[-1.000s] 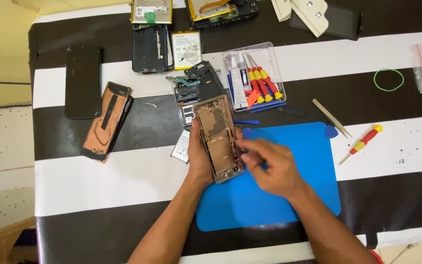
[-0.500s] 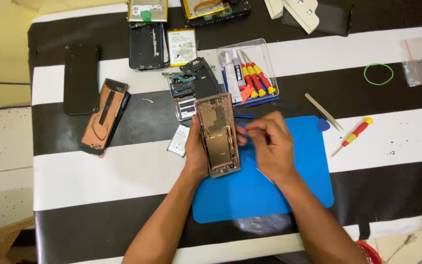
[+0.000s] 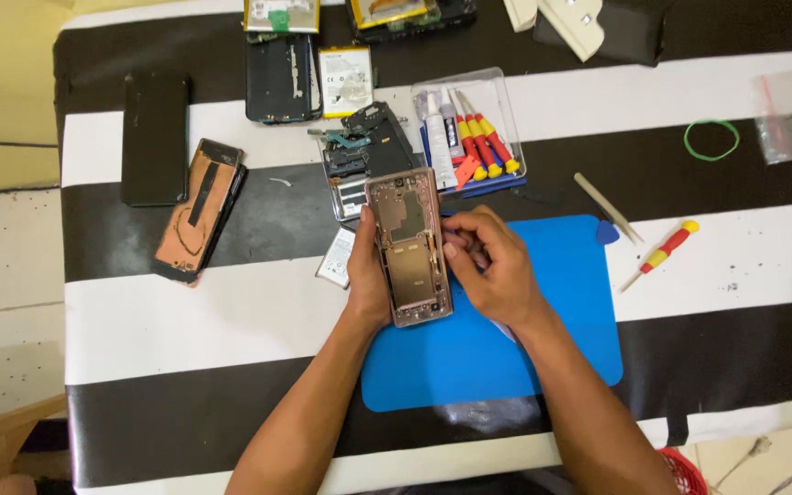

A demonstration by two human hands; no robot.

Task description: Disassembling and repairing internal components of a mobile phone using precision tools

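Head view: the left hand (image 3: 368, 275) grips an opened pink-framed phone (image 3: 408, 246) by its left edge, over the blue work mat (image 3: 543, 348). The right hand (image 3: 492, 261) is curled with fingertips pinched at the phone's right edge — any tool is hidden. A clear screwdriver tray (image 3: 469, 133) sits just beyond.

A worktop (image 3: 185, 330) covered in black and white stripes is carrying a blue mat (image 3: 506, 348) near the middle. A black phone (image 3: 155, 137) and a copper back cover (image 3: 199, 211) are lying at the left. A clear tray of screwdrivers (image 3: 469, 133) is sitting farther back, and a green rubber band (image 3: 711, 139), tweezers (image 3: 605, 207) and a red screwdriver (image 3: 660, 253) are lying to the right.
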